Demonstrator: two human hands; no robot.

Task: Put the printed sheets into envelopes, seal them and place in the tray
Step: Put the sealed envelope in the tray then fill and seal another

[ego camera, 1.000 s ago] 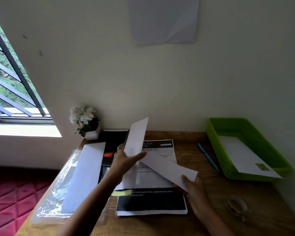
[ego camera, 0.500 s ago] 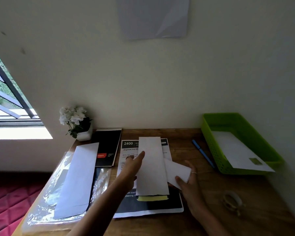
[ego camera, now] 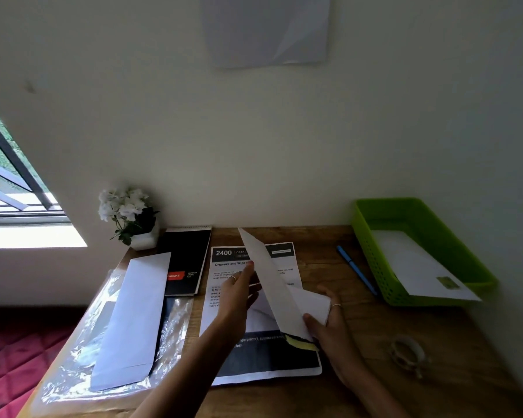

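Wooden desk (ego camera: 344, 396) pushed against the wall at its far edge; bare wood toward the near right, between the right hand (ego camera: 334, 324) and a tape roll (ego camera: 406, 352). Green tray (ego camera: 372, 254) at the far right, one white sealed envelope (ego camera: 417, 267) lying in it, a corner poking over the near rim. Raised at centre, a long envelope (ego camera: 272, 285), tilted on edge above the printed sheet (ego camera: 254, 360) lying flat. Left hand (ego camera: 239, 294) touching the envelope's side, fingers fairly straight. Right hand gripping a folded sheet (ego camera: 313, 303) and the envelope's lower end, thumb curled over. At left, spare envelope (ego camera: 133, 312) on a clear plastic wrapper (ego camera: 175, 327), beside a black notepad (ego camera: 187, 260) and potted white flowers (ego camera: 127, 212). Blue pen (ego camera: 357, 270) between sheet and tray.
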